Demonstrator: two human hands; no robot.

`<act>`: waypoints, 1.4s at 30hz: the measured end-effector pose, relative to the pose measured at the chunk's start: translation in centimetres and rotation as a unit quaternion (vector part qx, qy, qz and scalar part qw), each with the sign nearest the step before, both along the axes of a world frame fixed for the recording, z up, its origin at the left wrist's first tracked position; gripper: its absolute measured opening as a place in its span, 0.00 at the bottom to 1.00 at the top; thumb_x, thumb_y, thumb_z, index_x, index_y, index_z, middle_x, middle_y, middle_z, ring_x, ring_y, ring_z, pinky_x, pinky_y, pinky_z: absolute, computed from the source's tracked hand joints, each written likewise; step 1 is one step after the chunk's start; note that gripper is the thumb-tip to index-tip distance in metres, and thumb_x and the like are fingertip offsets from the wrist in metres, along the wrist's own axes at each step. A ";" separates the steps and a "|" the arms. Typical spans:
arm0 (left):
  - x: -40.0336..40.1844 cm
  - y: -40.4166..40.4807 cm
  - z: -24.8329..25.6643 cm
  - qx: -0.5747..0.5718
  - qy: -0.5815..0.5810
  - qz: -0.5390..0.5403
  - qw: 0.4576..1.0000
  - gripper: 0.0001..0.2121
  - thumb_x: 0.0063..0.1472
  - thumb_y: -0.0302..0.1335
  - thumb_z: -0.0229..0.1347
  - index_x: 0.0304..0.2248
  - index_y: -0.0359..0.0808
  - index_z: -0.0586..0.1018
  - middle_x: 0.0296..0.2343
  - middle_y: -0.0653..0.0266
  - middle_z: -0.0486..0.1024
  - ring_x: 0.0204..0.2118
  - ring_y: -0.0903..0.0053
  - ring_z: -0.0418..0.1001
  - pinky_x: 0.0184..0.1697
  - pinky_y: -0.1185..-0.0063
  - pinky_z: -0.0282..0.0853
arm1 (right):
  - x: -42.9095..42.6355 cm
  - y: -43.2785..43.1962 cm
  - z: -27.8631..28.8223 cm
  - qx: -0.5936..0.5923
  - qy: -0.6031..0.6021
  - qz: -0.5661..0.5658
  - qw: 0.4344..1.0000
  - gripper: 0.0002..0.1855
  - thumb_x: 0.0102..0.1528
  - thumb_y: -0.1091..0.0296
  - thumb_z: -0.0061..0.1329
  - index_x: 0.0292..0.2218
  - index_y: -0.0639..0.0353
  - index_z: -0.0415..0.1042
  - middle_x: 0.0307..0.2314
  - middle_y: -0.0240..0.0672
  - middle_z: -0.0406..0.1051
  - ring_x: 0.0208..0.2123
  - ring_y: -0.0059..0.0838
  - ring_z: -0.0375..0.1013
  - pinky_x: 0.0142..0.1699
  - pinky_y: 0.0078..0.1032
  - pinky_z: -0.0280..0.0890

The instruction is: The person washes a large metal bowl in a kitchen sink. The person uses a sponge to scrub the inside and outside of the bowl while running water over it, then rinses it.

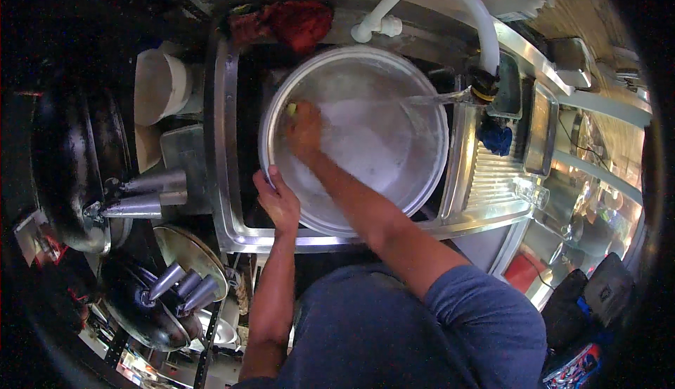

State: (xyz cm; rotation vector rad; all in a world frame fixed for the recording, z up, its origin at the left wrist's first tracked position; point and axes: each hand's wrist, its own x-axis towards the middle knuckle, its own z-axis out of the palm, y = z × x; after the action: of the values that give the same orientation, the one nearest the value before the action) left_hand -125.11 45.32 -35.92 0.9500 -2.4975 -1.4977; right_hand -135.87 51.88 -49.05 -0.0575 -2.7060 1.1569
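Note:
A large round metal basin (364, 152) sits over the stainless steel sink (227, 178), filling most of its bowl. My left hand (279, 199) grips the basin's near left rim, thumb on top and fingers outside. Inside the basin, against its left wall, is my right hand (306, 130), blurred by motion. A small yellowish scrubber (292, 108) shows at its fingertips; the rest is hidden by the hand. From the dark nozzle of the white gooseneck tap (488, 36), a stream of water (432, 98) runs into the basin, whose floor looks wet and whitish.
Red cloth (300, 22) lies behind the sink. To the right, a ribbed drainboard (488, 178) bears a blue cloth (495, 137) and a clear glass (531, 193). Dark woks (74, 167) with tubular handles stand at left, near a white plastic tub (155, 86).

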 end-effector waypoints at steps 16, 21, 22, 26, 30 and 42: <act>0.3 0.5 -1.1 0.057 0.026 0.036 0.997 0.25 0.68 0.46 0.46 0.39 0.25 0.71 0.31 0.52 0.74 0.33 0.68 0.71 0.40 0.72 0.66 | 11.1 2.1 4.9 0.020 -0.413 0.163 0.896 0.20 0.54 0.62 0.43 0.43 0.68 0.71 0.47 0.59 0.66 0.51 0.52 0.65 0.56 0.42 0.60; 0.9 -0.5 -2.5 0.052 0.051 0.042 0.996 0.25 0.68 0.46 0.46 0.39 0.24 0.72 0.33 0.49 0.75 0.35 0.66 0.72 0.41 0.71 0.66 | 16.4 3.9 3.5 -0.099 -0.282 0.191 0.935 0.19 0.57 0.61 0.39 0.43 0.67 0.71 0.45 0.57 0.67 0.50 0.55 0.64 0.55 0.47 0.59; 0.7 -0.4 -1.7 0.073 0.020 0.049 0.996 0.25 0.68 0.46 0.46 0.39 0.24 0.72 0.32 0.50 0.76 0.34 0.66 0.72 0.41 0.71 0.66 | 18.6 8.5 2.4 0.006 -0.260 0.335 0.906 0.23 0.57 0.57 0.40 0.45 0.67 0.71 0.46 0.56 0.68 0.52 0.54 0.64 0.57 0.48 0.57; 2.2 -2.0 -3.7 0.030 0.027 0.086 0.995 0.26 0.67 0.48 0.47 0.35 0.24 0.72 0.30 0.50 0.74 0.33 0.65 0.71 0.41 0.70 0.66 | 15.1 16.8 12.0 0.345 -0.436 0.348 0.755 0.23 0.56 0.55 0.40 0.44 0.63 0.75 0.46 0.53 0.70 0.51 0.49 0.67 0.57 0.47 0.59; 1.0 -0.1 -2.3 0.098 0.043 0.076 0.991 0.28 0.66 0.49 0.48 0.34 0.24 0.73 0.29 0.47 0.74 0.33 0.62 0.70 0.40 0.68 0.65 | 17.9 11.4 2.8 0.166 -0.429 0.272 0.845 0.23 0.52 0.55 0.44 0.37 0.69 0.75 0.43 0.58 0.69 0.47 0.55 0.67 0.53 0.48 0.61; 3.4 -4.1 -8.9 -0.123 0.013 -0.006 0.992 0.25 0.66 0.43 0.47 0.42 0.22 0.74 0.40 0.36 0.74 0.40 0.52 0.73 0.46 0.62 0.68 | 15.1 20.2 10.3 0.434 -0.350 0.249 0.792 0.16 0.47 0.65 0.51 0.39 0.54 0.79 0.37 0.40 0.73 0.41 0.42 0.71 0.45 0.40 0.64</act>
State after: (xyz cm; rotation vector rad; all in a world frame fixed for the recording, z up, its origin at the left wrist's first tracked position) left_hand -121.70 41.19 -44.79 0.8702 -2.5948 -1.1586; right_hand -120.76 72.12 -38.72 0.4788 -3.7746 -0.2794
